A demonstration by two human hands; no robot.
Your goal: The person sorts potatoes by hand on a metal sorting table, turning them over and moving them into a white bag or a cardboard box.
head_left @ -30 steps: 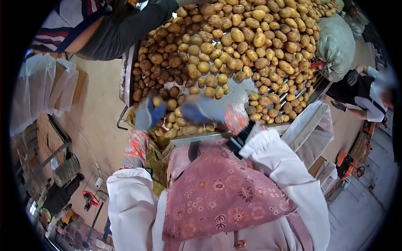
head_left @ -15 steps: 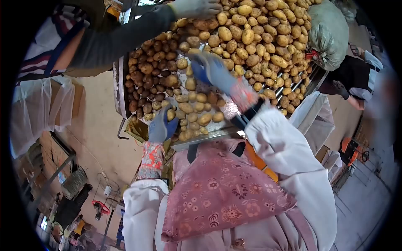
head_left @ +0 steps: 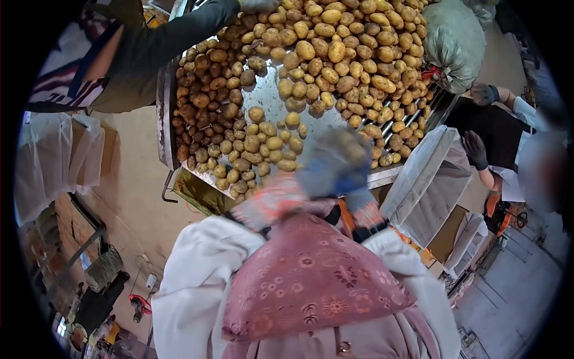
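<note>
My left hand (head_left: 317, 175) and my right hand (head_left: 354, 182), in blue-grey gloves with patterned cuffs, are close together over the near right part of the metal table (head_left: 263, 96). Both are smeared by motion. Blurred tan-brown potatoes (head_left: 351, 143) show between the gloves, which seem cupped around them; single fingers cannot be made out. Left of my hands lies a loose group of small yellowish potatoes (head_left: 251, 146). Darker brown potatoes (head_left: 200, 99) cover the table's left side, and a big heap of yellow potatoes (head_left: 359, 54) fills the far right.
A co-worker's dark sleeve (head_left: 173, 45) reaches in from the upper left. Another person's gloved hand (head_left: 475, 149) is at the right. A filled green sack (head_left: 454, 45) leans by the heap. White-lined containers (head_left: 427, 185) stand at right, and a metal hook handle (head_left: 170, 188) sticks out front left.
My hands were apart over the potatoes; now they have come together, nearer my body and to the right. More bare metal shows mid-table. The co-worker's sleeve has drawn up and left.
</note>
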